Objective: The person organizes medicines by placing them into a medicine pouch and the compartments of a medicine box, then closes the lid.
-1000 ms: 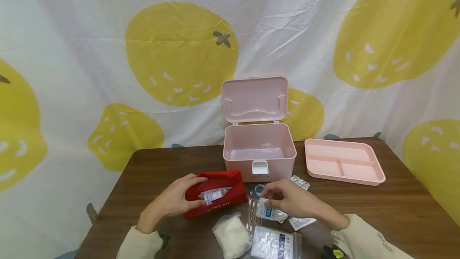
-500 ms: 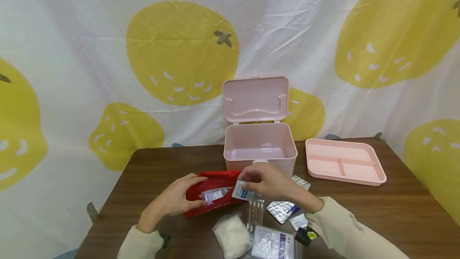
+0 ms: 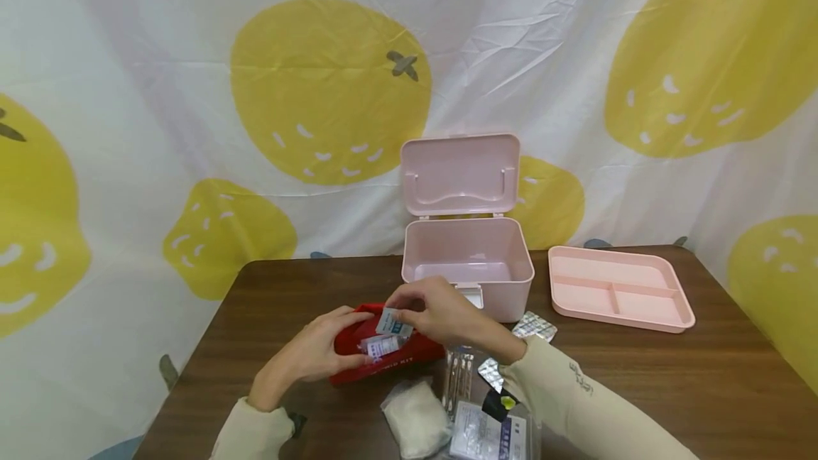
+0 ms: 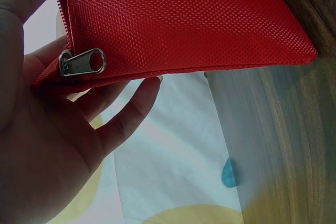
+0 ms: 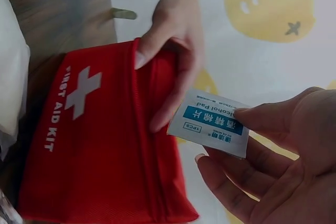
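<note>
A red first aid pouch (image 5: 94, 145) with a white cross and a metal zip pull lies on the table, its mouth unzipped. My left hand (image 3: 309, 350) grips its left end, thumb and fingers spread across the opening and holding it apart. Between thumb and fingers my right hand (image 3: 441, 311) pinches a small white-and-blue alcohol pad packet (image 5: 210, 121). The packet is just over the pouch's mouth in the head view. A clear packet with a printed label (image 3: 382, 346) shows inside the pouch.
Behind the pouch stands a pink box (image 3: 469, 250) with its lid up. A pink divided tray (image 3: 620, 288) is to the right. Nearer lie a bagged white pad (image 3: 418, 421), clear-wrapped sticks (image 3: 457, 378), a labelled zip bag (image 3: 479, 435) and silver blister packs (image 3: 535, 326).
My right hand has carried the alcohol pad packet left, from above the loose items to over the pouch's mouth. My left hand has kept its hold on the pouch.
</note>
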Available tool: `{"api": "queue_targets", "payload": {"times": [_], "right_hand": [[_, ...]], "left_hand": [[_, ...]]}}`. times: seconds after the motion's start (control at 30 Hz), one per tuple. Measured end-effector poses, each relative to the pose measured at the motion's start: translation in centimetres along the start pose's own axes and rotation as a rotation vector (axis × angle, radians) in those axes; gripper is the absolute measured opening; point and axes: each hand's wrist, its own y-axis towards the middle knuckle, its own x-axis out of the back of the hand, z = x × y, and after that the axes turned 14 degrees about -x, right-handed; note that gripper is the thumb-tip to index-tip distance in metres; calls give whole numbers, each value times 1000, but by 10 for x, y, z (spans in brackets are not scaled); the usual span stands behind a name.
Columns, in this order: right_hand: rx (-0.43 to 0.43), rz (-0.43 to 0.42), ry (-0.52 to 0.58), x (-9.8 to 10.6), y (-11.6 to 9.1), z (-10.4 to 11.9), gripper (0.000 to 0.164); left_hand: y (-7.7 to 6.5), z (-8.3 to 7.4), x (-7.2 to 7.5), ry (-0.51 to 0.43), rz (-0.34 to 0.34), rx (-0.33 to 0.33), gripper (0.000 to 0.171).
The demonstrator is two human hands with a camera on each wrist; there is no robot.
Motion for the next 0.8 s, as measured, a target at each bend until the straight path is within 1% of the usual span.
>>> {"api": "queue_targets", "payload": {"times": [0.13, 0.27, 0.47, 0.63, 0.8], "right_hand": [[-14, 15, -42, -11, 6, 0, 13], [17, 23, -85, -19, 9, -2, 13], [31, 39, -146, -27, 12, -4, 12], [43, 78, -187, -34, 15, -7, 10], [26, 122, -216, -39, 16, -7, 11]], "left_hand": [[-1, 0, 0, 14, -5, -17, 62], [0, 0, 0, 24, -8, -28, 61], [0, 0, 0, 15, -12, -28, 61], [0, 1, 0, 6, -4, -26, 61], [0, 1, 0, 7, -6, -29, 62]]}}
